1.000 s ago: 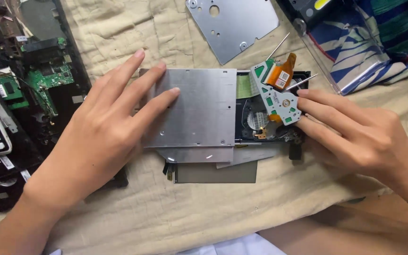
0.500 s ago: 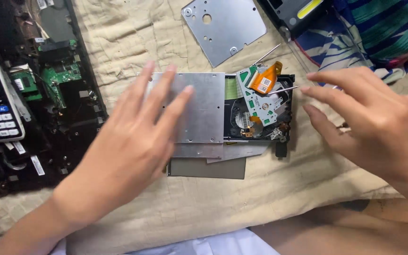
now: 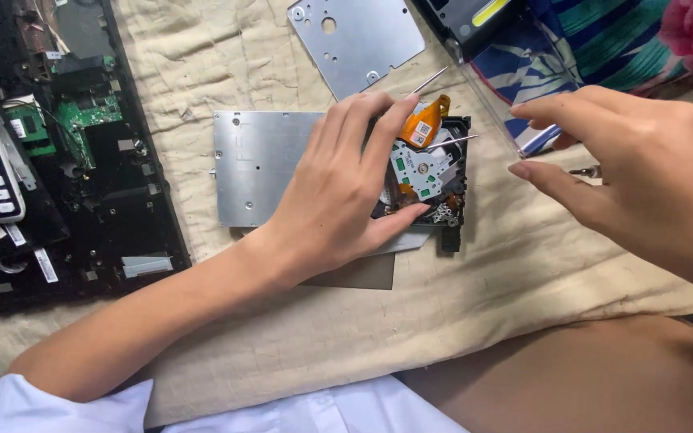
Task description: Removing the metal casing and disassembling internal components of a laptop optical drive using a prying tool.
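Fingers of the left hand (image 3: 346, 188) lie spread and flat across the opened optical drive (image 3: 338, 172) at frame centre, on the beige cloth (image 3: 523, 265), thumb by its green circuit board (image 3: 420, 168). At right, the right hand (image 3: 643, 172) hovers open, fingers curved, gripping nothing, beside the drive.
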